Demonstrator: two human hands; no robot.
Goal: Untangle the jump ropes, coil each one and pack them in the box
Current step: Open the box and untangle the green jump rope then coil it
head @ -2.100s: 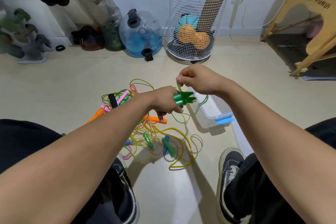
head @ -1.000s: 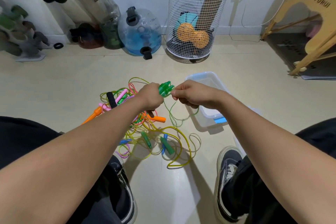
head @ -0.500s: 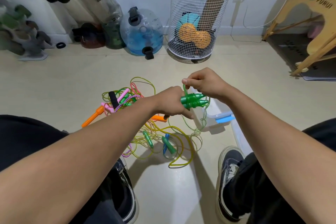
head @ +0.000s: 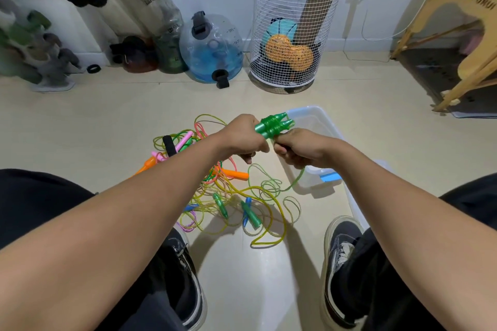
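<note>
Beige floor [head: 80, 129]: tangled jump ropes [head: 228, 196], clear box [head: 317, 121], wire basket [head: 290, 35], water jug [head: 212, 48].

A pale glossy floor [head: 80, 126] met a white wall [head: 215, 0]. A wire basket [head: 293, 35], water jug [head: 212, 45] and wooden stool [head: 462, 21] stood along it.

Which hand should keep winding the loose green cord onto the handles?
Right hand: the slack green cord trails from under it, beside the clear box. The left hand is clamped on the paired green handles, so it is likely best kept as the anchor.
</note>
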